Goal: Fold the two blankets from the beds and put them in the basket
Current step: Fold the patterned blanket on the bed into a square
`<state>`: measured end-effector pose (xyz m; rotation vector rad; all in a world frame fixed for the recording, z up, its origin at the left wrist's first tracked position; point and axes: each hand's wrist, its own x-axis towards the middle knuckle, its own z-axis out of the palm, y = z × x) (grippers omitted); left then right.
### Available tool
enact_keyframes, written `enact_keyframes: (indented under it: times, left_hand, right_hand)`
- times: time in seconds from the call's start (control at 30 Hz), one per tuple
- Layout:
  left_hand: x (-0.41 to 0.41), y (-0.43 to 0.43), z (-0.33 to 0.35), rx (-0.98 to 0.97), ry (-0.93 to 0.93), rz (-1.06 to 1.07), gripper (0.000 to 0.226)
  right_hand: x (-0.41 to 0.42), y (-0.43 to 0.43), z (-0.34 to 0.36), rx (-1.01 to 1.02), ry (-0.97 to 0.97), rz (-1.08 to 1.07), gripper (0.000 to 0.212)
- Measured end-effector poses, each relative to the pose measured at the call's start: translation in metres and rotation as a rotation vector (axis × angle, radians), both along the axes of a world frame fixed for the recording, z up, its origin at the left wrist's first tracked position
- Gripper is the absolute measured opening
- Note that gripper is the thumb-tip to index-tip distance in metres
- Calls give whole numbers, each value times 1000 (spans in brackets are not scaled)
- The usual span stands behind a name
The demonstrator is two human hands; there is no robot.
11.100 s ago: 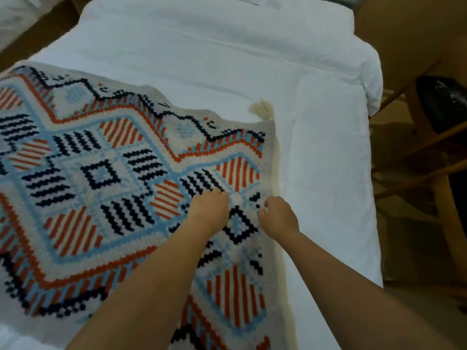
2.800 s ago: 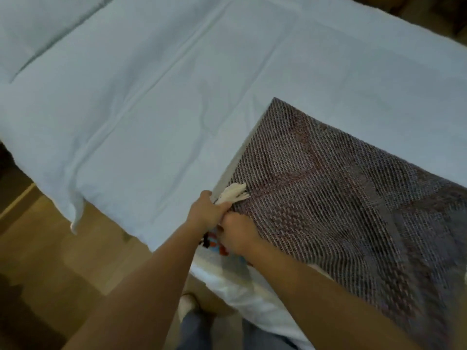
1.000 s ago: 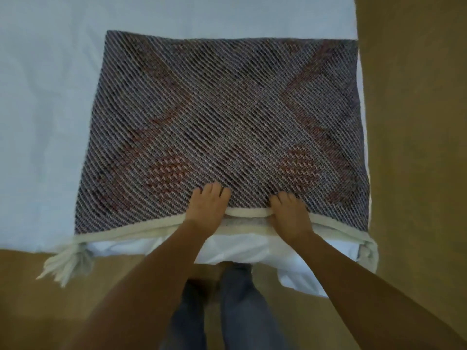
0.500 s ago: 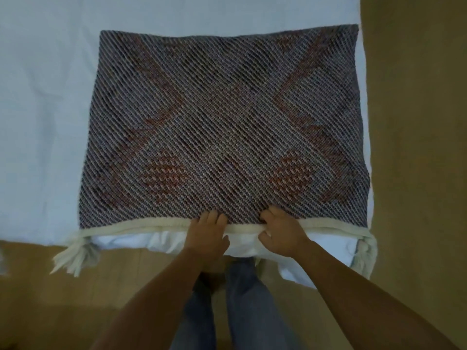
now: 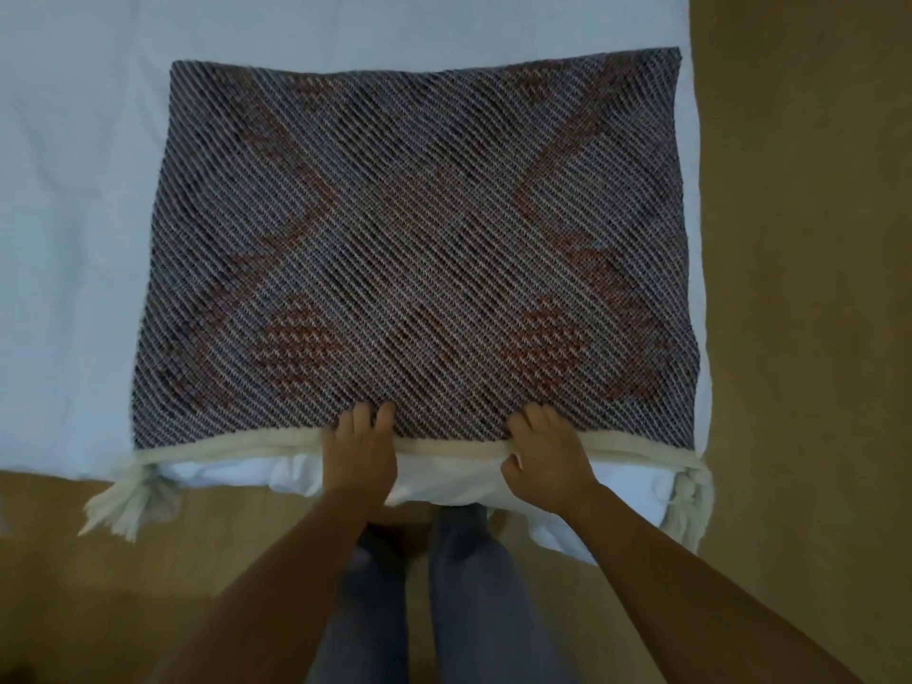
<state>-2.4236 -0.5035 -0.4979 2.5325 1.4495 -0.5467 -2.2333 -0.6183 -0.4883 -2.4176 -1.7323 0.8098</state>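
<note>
Wood floor (image 5: 799,338), bed (image 5: 74,214) with a white sheet. Folded blanket (image 5: 414,249) lies flat at the bed's near right corner, dull reverse side up. Its cream border runs along the near edge, with a tassel (image 5: 131,496) hanging at each near corner. Left hand (image 5: 360,451) is flat, fingers straight, pressing that edge. Right hand (image 5: 545,451) pinches the border, thumb tucked under. Both are near mid-edge and apart.

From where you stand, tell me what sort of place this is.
Most likely a bedroom: a bed with a white sheet, a folded woven blanket lying on it, and a wooden floor beside it.
</note>
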Motion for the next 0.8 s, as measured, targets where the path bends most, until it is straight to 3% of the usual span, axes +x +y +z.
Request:
enact_keyframes:
  times: [0.13,0.23,0.4,0.5,0.7,0.8]
  left_hand:
    - [-7,10,5,110,-52,-145,38]
    - [-19,20,8,171,-96,-133,16]
    - [-60,49,11,178,11,-99,19]
    - [-86,61,6,-7,21,-43,21]
    - [-117,46,-6,-229,77,-128,35]
    - [-125,45,-8,-214,88,-148,36]
  right_hand:
    - [-32,27,-3,9,88,35,22]
    - [-62,50,-4,-64,105,58,28]
    - [-109,81,-2,-141,92,130,33]
    - [-130,90,-4,-136,50,159,34]
    - [-163,89,-10,-154,-22,148,35]
    - [-165,88,-11,-124,3,100,37]
